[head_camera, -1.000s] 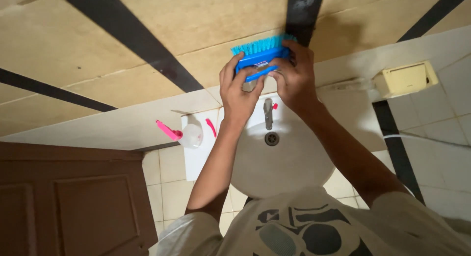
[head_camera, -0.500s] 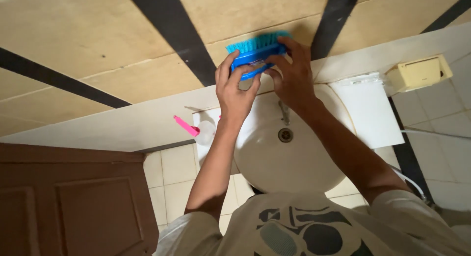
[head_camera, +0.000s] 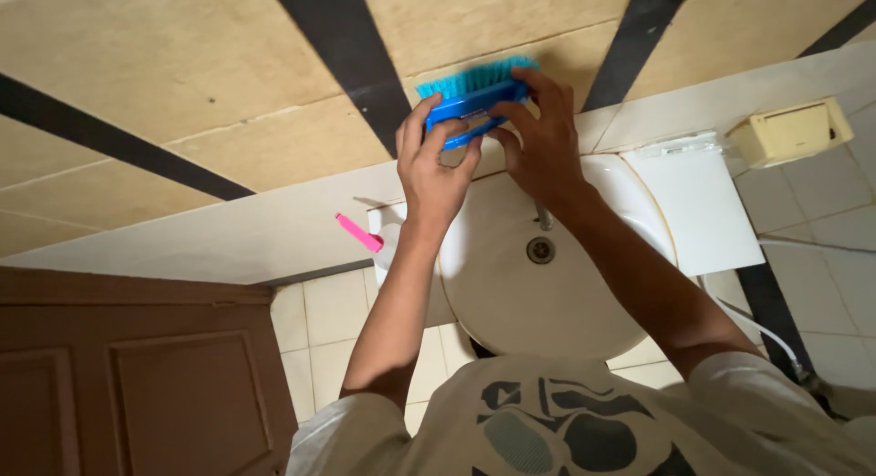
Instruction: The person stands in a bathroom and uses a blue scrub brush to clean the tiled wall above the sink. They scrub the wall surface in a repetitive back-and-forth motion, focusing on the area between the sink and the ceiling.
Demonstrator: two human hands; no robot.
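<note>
Tiled wall above sink (head_camera: 547, 303); left hand (head_camera: 436, 170) and right hand (head_camera: 545, 143) both clamped on brush (head_camera: 474, 102) at 12, bristles pressed wallward for scrubbing

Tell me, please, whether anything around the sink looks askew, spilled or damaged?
Nothing stands out. Both hands, left hand and right hand, hold the blue scrub brush against the tiled wall above the white sink. The basin looks intact, with no spill visible; a pink-tipped item lies beside it.
</note>
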